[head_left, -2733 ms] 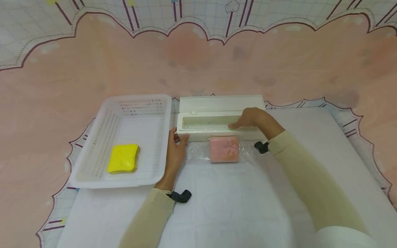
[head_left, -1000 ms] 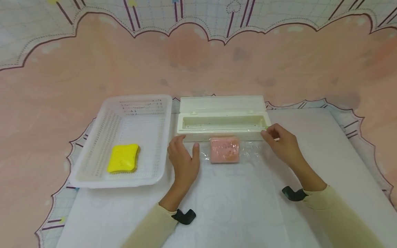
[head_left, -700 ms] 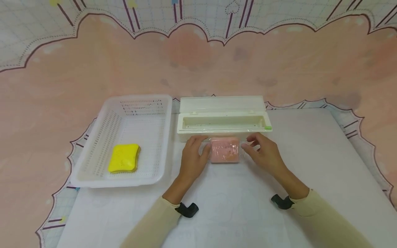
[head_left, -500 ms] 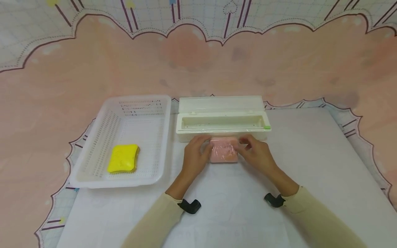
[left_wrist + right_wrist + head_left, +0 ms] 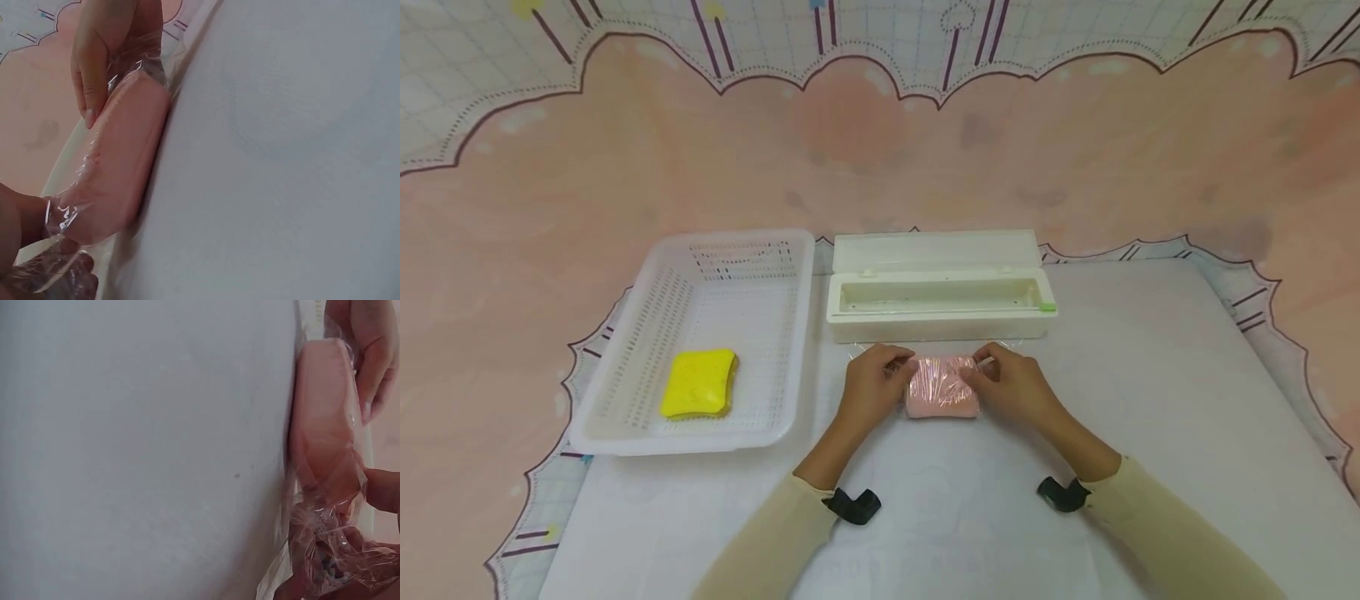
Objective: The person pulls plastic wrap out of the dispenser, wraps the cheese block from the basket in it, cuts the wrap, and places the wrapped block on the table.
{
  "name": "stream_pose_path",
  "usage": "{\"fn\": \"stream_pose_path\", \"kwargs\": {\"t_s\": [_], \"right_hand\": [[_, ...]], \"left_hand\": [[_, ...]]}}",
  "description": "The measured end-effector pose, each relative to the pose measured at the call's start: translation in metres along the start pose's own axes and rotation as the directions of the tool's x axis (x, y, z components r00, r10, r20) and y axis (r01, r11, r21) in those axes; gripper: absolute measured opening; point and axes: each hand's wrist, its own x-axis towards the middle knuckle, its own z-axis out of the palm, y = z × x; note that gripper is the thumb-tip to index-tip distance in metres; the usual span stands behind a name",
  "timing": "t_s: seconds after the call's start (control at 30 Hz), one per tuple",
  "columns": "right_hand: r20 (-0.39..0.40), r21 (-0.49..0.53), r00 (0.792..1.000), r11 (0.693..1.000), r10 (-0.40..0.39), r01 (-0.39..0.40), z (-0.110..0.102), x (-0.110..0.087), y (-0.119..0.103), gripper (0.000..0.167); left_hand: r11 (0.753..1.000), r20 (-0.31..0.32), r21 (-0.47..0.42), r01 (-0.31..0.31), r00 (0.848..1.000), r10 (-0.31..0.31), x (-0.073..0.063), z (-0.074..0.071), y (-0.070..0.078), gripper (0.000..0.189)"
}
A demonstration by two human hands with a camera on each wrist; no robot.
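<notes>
A pink waisted block lies on the white table, wrapped in clear cling film that looks creased and tight over its top. At its left far corner, my left hand pinches the film between thumb and fingers. My right hand pinches film at the opposite side, its thumb over the block's right edge. In both wrist views, gathered film covers the fingers at each end of the block. Just beyond the hands stands a white cling film dispenser with its lid up and a green slider cutter at the right end.
To the left is a white perforated plastic basket, holding a similar yellow block. The white table cover runs in front of and right of the hands. A patterned cloth hangs behind.
My right hand has left the dispenser's cutter and my left its left end. Both now hold film at the pink block, which has shifted toward me; the film is drawn over its top.
</notes>
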Motion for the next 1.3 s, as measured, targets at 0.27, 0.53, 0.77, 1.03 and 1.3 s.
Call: {"fn": "stream_pose_path", "kwargs": {"t_s": [0.27, 0.53, 0.77, 1.03, 1.3], "right_hand": [[0.088, -0.036, 0.995, 0.998, 0.053, -0.050, -0.002, -0.011, -0.004, 0.031], [0.082, -0.113, 0.997, 0.994, 0.009, 0.000, -0.009, -0.008, -0.005, 0.032], [0.001, -0.200, 0.983, 0.963, -0.183, 0.180, -0.019, 0.023, -0.006, 0.022], [0.266, -0.257, 0.902, 0.878, -0.339, 0.405, -0.020, 0.049, -0.011, 0.025], [0.311, -0.284, 0.917, 0.896, -0.250, 0.341, -0.021, 0.048, -0.016, 0.015]], "left_hand": [[0.992, 0.116, 0.118, 0.047, 0.991, -0.060, -0.011, -0.008, 0.009, 0.017], [0.986, 0.172, 0.154, 0.064, 0.981, -0.090, -0.005, -0.014, 0.013, 0.022], [0.923, 0.208, 0.384, 0.019, 0.972, -0.106, 0.016, -0.012, 0.014, 0.023], [0.861, 0.258, 0.505, 0.055, 0.943, -0.211, 0.028, -0.007, 0.011, 0.016], [0.930, 0.318, 0.365, 0.038, 0.934, -0.163, 0.039, -0.011, 0.005, 0.009]]}}
